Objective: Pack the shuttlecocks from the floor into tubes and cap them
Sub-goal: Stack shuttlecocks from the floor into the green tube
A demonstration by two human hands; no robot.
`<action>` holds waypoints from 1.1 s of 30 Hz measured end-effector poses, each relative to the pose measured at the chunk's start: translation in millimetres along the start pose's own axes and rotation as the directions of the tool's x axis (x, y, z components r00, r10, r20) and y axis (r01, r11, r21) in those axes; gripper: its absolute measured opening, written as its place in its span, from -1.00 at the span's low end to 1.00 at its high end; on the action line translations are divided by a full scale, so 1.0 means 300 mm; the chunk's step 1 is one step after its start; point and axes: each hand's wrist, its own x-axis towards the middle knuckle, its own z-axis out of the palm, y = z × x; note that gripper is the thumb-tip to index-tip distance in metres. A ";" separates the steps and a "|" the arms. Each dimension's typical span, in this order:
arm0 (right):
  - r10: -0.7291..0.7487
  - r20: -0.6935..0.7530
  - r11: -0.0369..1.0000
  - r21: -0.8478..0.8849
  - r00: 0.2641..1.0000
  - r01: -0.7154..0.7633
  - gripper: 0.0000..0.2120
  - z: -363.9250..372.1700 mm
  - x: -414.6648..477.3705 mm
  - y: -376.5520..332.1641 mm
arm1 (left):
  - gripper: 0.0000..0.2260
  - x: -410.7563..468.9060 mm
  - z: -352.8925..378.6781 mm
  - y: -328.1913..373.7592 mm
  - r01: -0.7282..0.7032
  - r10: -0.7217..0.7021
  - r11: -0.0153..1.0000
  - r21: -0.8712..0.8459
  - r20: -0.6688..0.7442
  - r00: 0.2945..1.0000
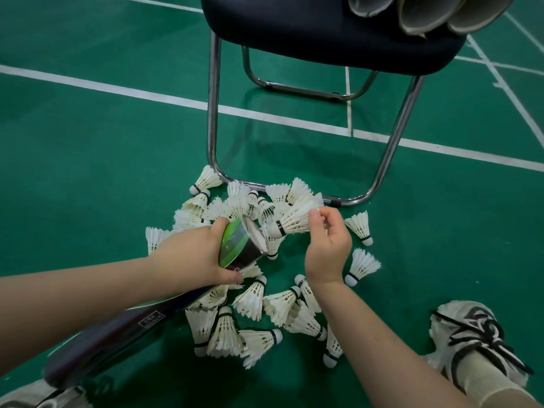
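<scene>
- The left hand [191,254] was wrapped around a green-and-dark shuttlecock tube [235,245] near its open mouth, the tube slanting down toward the view's lower left corner.
- The right hand [326,245] pinched one shuttlecock [291,222] by its feather skirt between thumb and fingertips, cork end aimed at the tube mouth and just beside it (not yet inside).
- Many loose shuttlecocks [250,295] lay heaped on the green court floor [103,172] under both hands, against the front foot rail of a folding chair [332,30]; more empty tubes [424,13] lay on its seat.
- Risk, as a judgement: if the cork met the rim off-centre, the feathers could catch and bend or crush.
- A light pinch on the skirt could also let the shuttlecock slip back into the heap.
- A tilted tube might jam the shuttlecock askew.
</scene>
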 end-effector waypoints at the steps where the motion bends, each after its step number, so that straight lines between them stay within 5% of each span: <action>1: 0.000 0.004 0.999 0.036 1.000 0.000 -0.79 0.001 0.001 -0.007 | -0.23 0.001 0.007 -0.001 -0.010 0.010 1.000 0.010 0.005 1.000; 8: 0.019 0.401 0.999 0.039 0.916 -0.038 -0.80 0.020 -0.024 -0.003 | -0.24 0.012 0.028 0.007 -0.043 0.043 0.999 0.026 -0.005 0.999; 12: 0.137 0.773 0.986 -0.047 0.619 -0.159 -0.77 0.020 -0.018 -0.028 | -0.26 0.014 0.024 0.014 -0.042 0.042 0.999 0.012 -0.026 0.999; 19: 0.408 0.896 0.910 -0.414 0.178 -0.006 -0.84 0.016 0.013 -0.064 | -0.36 -0.022 0.029 0.044 -0.137 0.135 0.981 0.138 0.021 0.991; 21: 0.429 0.892 0.898 -0.438 0.142 0.038 -0.86 0.022 0.004 -0.063 | -0.35 -0.023 0.029 0.058 -0.166 0.163 0.972 0.169 0.030 0.986; 23: 0.398 0.892 0.915 -0.403 0.213 -0.022 -0.88 0.022 0.001 -0.063 | -0.34 -0.012 0.022 0.060 -0.153 0.149 0.976 0.153 0.034 0.988; 24: 0.368 0.879 0.930 -0.357 0.305 -0.092 -0.83 0.018 0.009 -0.061 | -0.34 -0.003 0.015 0.058 -0.135 0.132 0.983 0.122 0.031 0.991; 26: 0.289 0.747 0.957 -0.226 0.599 -0.179 -0.77 0.000 0.042 -0.057 | -0.34 0.015 -0.002 0.055 -0.097 0.096 0.993 0.067 0.012 0.995; 28: 0.186 0.497 0.974 -0.204 0.848 -0.094 -0.70 -0.032 0.092 -0.030 | -0.31 0.027 -0.018 0.050 -0.063 0.063 0.996 0.058 0.005 0.998; 30: 0.139 0.352 0.935 -0.354 0.926 -0.006 -0.68 -0.061 0.144 0.032 | -0.29 0.032 -0.020 0.040 -0.036 0.036 0.997 0.063 0.013 0.999; 33: 0.207 0.321 0.778 -0.627 0.924 0.043 -0.75 -0.095 0.214 0.170 | -0.25 0.031 -0.010 0.021 -0.021 0.020 0.997 0.068 0.026 0.999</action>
